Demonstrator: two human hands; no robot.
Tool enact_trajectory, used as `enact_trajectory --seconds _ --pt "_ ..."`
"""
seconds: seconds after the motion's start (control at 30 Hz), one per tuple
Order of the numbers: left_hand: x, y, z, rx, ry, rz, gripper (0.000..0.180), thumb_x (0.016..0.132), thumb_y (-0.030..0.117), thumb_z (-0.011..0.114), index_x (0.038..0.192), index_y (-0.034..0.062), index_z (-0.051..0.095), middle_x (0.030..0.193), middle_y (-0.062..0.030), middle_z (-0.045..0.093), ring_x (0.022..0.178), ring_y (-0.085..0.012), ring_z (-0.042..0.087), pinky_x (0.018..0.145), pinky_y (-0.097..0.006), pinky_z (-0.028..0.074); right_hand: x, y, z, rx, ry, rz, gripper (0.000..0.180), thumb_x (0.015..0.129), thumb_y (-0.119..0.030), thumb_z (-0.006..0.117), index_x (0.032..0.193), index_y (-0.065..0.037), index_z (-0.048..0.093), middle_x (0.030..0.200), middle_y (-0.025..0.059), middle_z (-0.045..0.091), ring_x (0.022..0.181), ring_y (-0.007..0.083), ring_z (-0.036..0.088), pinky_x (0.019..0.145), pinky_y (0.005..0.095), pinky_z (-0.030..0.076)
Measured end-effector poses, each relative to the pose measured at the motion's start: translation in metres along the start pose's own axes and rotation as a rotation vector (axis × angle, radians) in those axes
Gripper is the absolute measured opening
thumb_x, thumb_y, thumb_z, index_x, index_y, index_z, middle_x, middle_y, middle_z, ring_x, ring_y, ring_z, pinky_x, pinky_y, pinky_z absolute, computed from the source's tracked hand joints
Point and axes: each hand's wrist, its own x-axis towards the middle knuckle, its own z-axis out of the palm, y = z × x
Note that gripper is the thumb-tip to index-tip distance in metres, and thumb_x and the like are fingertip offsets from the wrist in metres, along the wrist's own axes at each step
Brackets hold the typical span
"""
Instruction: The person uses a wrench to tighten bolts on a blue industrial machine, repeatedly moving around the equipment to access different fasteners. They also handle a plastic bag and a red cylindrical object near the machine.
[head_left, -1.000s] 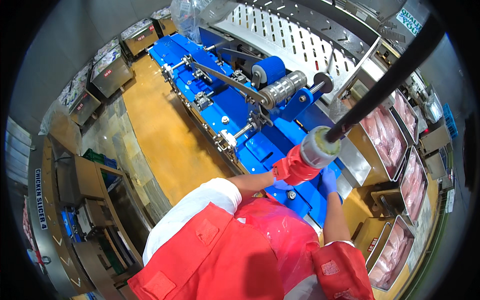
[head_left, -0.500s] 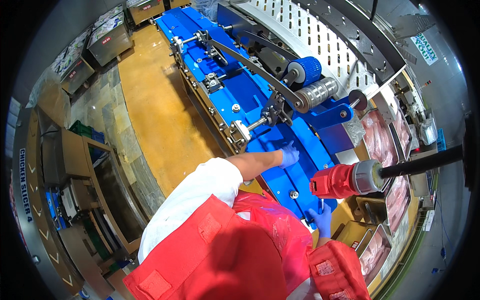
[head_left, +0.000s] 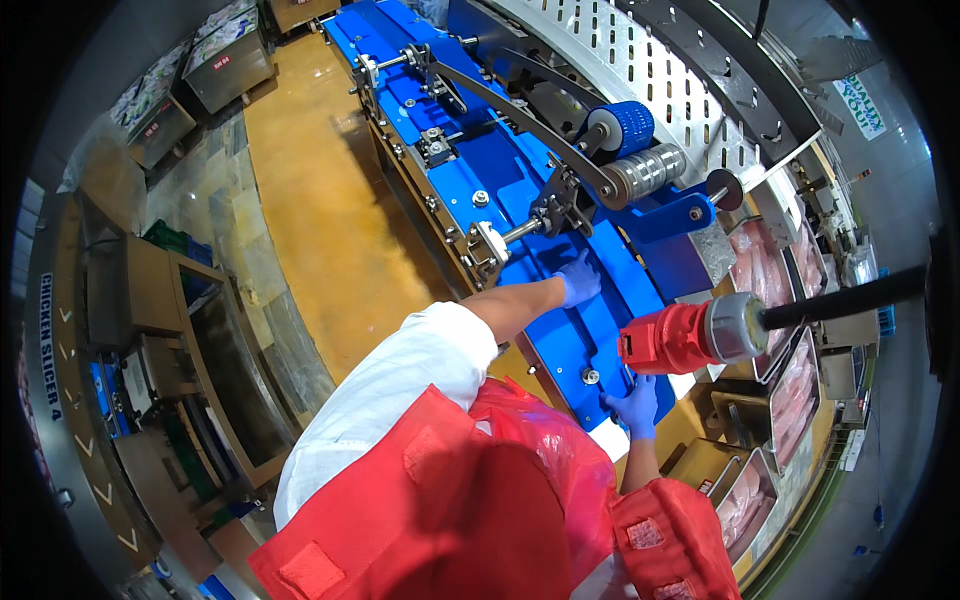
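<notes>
A long blue conveyor bed (head_left: 556, 356) runs from near me toward the far left. My left hand (head_left: 578, 280), in a thin violet glove, rests in its sunken channel, just short of a metal cross-shaft bracket (head_left: 500, 242); the fingers are stretched out and hold nothing I can see. My right hand (head_left: 637, 405), gloved alike, is at the bed's near end, close to a steel bolt (head_left: 590, 376). Its thumb and fingers are apart against the blue surface. A red industrial plug (head_left: 672, 337) with a grey collar hangs just above it, hiding part of the bed.
Over the bed sit a blue roller (head_left: 625, 127) and a ribbed metal roller (head_left: 648, 175) on arms. A slotted steel panel (head_left: 640, 70) rises behind. Trays of pink meat (head_left: 793, 392) stand at right. A black cable (head_left: 845, 297) leads to the plug. Steel bins (head_left: 225, 75) stand far left.
My right hand has moved forward, up onto the near end of the blue bed beside the plug. My left hand stays in the channel, its fingers slightly shifted. The view has shifted a little.
</notes>
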Motion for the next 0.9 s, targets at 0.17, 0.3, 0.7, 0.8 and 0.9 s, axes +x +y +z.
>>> enact_trajectory --seconds 0.17,0.3,0.7,0.8,0.9 --pt "-0.077 0.022 0.001 -0.124 0.328 -0.114 0.05 0.08 0.016 0.063 0.13 0.012 0.059 0.12 -0.0132 0.065 0.109 -0.0314 0.063 0.102 -0.05 0.043 0.035 -0.021 0.008 0.058 -0.015 -0.019 0.089 0.055 -0.038 0.089 0.133 -0.013 0.052 0.135 0.0149 0.055 0.119 0.0336 0.057 0.096 0.0429 0.048" --pt "-0.164 0.005 -0.07 -0.711 0.301 -0.174 0.035 0.083 0.015 0.059 0.117 0.0142 0.068 0.104 -0.0114 0.071 0.096 -0.0261 0.069 0.083 -0.038 0.054 0.043 -0.035 0.002 0.127 -0.084 -0.055 0.081 0.059 -0.043 0.087 0.131 -0.017 0.059 0.133 0.0098 0.061 0.124 0.0293 0.056 0.101 0.042 0.045" --pt "-0.198 -0.245 0.013 -0.464 0.368 -0.656 0.028 0.081 0.02 0.059 0.106 0.0067 0.066 0.103 -0.0209 0.066 0.095 -0.0385 0.066 0.083 -0.047 0.054 0.069 -0.047 0.005 -0.112 -0.083 -0.01 0.112 0.046 -0.036 0.093 0.139 0.003 0.044 0.136 0.0233 0.049 0.126 0.0394 0.049 0.106 0.0429 0.041" --pt "-0.17 -0.271 0.026 -0.398 0.258 -0.536 0.045 0.081 0.034 0.067 0.109 -0.0002 0.061 0.115 -0.0213 0.06 0.101 -0.0388 0.063 0.086 -0.048 0.052 0.069 -0.057 0.009 -0.108 -0.029 0.016 0.109 0.045 -0.032 0.093 0.137 0.001 0.047 0.134 0.0207 0.051 0.122 0.0385 0.053 0.101 0.0422 0.046" --pt "-0.158 -0.263 0.025 -0.344 0.238 -0.512 0.066 0.076 0.045 0.073 0.116 -0.0053 0.055 0.115 -0.0216 0.058 0.105 -0.038 0.059 0.088 -0.048 0.05 0.072 -0.082 0.011 -0.11 -0.061 0.105 0.107 0.045 -0.028 0.092 0.138 -0.001 0.047 0.134 0.0167 0.052 0.121 0.0362 0.055 0.099 0.0407 0.048"
